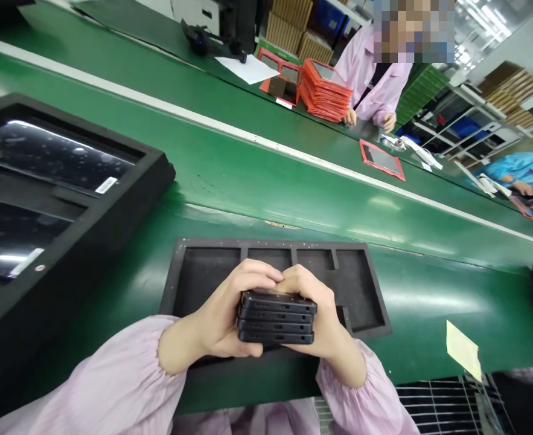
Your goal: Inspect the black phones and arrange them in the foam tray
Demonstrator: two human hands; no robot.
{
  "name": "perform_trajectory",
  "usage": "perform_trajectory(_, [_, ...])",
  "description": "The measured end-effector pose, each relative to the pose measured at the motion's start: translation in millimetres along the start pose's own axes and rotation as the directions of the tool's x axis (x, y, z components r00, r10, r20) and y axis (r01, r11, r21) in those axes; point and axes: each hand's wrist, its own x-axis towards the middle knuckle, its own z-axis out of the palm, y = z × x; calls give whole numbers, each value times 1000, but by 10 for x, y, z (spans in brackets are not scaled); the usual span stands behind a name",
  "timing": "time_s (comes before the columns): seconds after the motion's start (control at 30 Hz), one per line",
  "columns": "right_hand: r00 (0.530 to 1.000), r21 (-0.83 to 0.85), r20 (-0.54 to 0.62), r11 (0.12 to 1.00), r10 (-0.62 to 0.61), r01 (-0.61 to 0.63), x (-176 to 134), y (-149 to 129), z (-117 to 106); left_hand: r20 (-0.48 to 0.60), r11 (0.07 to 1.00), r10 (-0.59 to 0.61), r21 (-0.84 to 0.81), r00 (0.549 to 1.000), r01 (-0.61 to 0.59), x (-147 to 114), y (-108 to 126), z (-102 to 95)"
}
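Between my two hands is a stack of several black smartphones point(277, 318), their port edges turned towards me. My left hand point(225, 305) wraps round the stack's left side, thumb underneath and fingers over the top. On the opposite side my right hand point(323, 305) grips it, its fingers meeting the left ones above the top phone. Beneath the hands lies a black foam tray point(357, 284) with divided compartments. The hands and phones hide its front middle part.
At the left, a large black foam tray point(125, 199) holds dark glossy panels. A yellow paper point(463, 349) lies near the front edge. Across the white rail point(266, 144), one person point(368, 84) stands by stacked red-framed panels point(323, 90); another person in blue point(526, 175) works farther right.
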Motion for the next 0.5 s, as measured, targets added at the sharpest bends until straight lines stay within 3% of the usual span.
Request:
perform_trajectory(0.13, [978, 70, -176, 990, -110, 124, -63, 229, 137, 93, 997, -75, 32, 993, 72, 27, -34, -50])
perform_trajectory(0.3, [940, 31, -322, 991, -110, 126, -266, 320, 286, 249, 971, -240, 81, 938, 226, 30, 26, -143])
perform_trajectory(0.4, [924, -66, -382, 997, 9, -37, -341, 190, 287, 266, 948, -316, 130, 911, 291, -27, 29, -131])
perform_trajectory(0.5, [932, -223, -342, 953, 121, -206, -378, 87, 247, 267, 933, -346, 195, 899, 302, -70, 49, -83])
